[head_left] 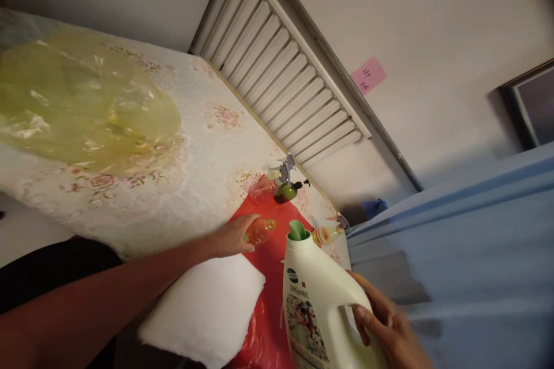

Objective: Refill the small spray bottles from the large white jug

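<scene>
My left hand [239, 235] is closed round a small clear bottle [260, 231] of yellow-orange liquid, held above the red plastic sheet [281, 216]. No cap shows on the bottle's mouth. My right hand [385, 323] grips the handle of a large pale-green detergent jug [309, 294]. The jug is uncapped, with a green pouring spout [297, 230] at its mouth, and it carries a printed picture label. Its mouth is to the right of the small bottle, apart from it.
Behind are a pink spray bottle [264, 187], a green pump bottle [285, 192] and a yellow spray bottle [326, 234]. White paper towel [212, 305] lies in front. A yellow plastic bag [86, 104] covers the floral tablecloth's left; a radiator [285, 63] and blue curtain [476, 242] border it.
</scene>
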Tool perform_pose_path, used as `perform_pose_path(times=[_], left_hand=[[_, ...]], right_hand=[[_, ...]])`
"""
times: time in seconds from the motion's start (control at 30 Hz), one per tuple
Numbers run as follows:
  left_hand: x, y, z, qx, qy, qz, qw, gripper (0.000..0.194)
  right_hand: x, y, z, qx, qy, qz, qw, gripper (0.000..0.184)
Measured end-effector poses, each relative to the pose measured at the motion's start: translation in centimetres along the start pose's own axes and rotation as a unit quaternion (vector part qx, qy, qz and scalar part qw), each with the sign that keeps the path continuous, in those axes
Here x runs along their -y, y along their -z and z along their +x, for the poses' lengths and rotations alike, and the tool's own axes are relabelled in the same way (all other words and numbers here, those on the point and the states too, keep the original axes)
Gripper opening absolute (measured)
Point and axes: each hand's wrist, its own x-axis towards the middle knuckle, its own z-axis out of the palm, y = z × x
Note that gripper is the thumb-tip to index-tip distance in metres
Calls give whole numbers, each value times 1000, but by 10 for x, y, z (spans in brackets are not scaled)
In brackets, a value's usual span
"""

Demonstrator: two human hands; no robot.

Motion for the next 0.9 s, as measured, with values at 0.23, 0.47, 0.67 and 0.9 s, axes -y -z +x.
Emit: perform_pose_path(times=[0.23, 0.47, 0.67, 0.9], left_hand=[[1, 5, -3, 15, -24, 8, 1000, 81], [-11, 11, -6, 16, -30, 16, 999, 79], [-16, 12, -7, 21, -33, 6, 999, 75], [-13, 10, -6, 26, -47, 16, 998, 75]], right_hand=[[15, -9, 3, 14, -27, -36, 999, 70], [21, -10, 10, 38, -28, -59, 997, 73], [20, -7, 16, 54, -33, -75, 995, 74], [27, -10, 22, 63, -45, -95, 992, 80]])
